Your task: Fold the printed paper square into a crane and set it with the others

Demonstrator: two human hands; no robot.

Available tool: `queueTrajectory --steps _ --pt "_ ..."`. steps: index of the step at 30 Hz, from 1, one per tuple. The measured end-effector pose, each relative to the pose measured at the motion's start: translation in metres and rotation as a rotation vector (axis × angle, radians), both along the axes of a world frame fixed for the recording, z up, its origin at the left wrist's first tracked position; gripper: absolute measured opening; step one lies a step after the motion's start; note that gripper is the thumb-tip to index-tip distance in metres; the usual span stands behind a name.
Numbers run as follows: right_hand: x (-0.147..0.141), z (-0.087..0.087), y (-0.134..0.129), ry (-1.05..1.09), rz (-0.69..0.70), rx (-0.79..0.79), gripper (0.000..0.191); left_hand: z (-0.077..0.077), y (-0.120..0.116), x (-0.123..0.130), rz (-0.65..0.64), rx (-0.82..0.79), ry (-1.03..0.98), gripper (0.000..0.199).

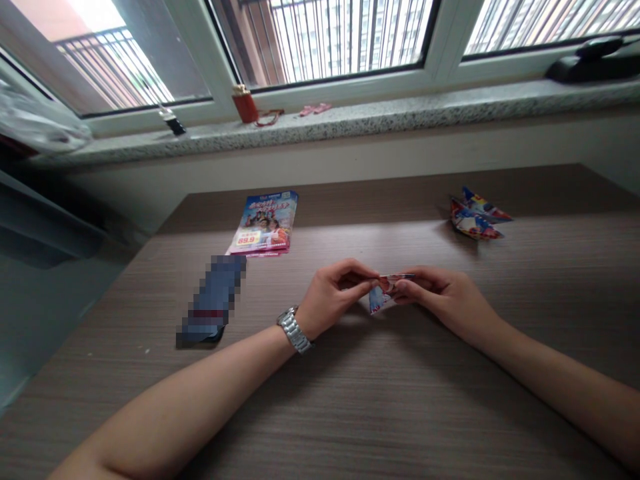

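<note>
Head view: a small folded printed paper (pixel 379 301) sits over the wood-grain desk (pixel 350 413), pinched at one side by the left hand's (pixel 333 293) thumb and fingers, at the other by the right hand's (pixel 445 293). Beyond the right hand lies folded paper origami (pixel 473 220); farther left, a flyer stack (pixel 267 220) and a pixelated dark-blue object (pixel 215 300).

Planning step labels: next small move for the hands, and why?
Probably press the folded printed paper firmer along its upper edge: the left hand and right hand pinch it from opposite sides, and one corner points down below their grip.
</note>
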State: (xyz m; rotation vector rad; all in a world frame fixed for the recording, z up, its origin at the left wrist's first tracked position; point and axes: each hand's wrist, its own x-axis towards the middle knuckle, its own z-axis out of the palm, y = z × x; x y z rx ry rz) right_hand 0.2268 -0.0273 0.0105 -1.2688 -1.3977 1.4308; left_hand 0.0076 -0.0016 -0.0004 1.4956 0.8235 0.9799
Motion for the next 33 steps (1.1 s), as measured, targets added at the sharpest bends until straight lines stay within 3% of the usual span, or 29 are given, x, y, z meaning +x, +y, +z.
queueTrajectory --steps 17,24,28,33 --pt "0.005 -0.005 0.001 -0.015 0.015 0.014 0.037 0.005 0.001 0.000 0.007 -0.049 -0.001 0.020" --pt "0.002 0.003 0.001 -0.079 0.039 0.028 0.037 0.008 -0.004 0.003 0.086 -0.067 -0.007 0.021" --pt "0.001 0.000 -0.001 -0.151 0.097 0.090 0.032 0.010 -0.006 0.005 0.102 -0.049 0.000 0.023" --pt "0.002 -0.004 -0.001 -0.130 0.105 0.052 0.028 0.008 -0.007 0.005 0.078 -0.078 0.007 0.025"
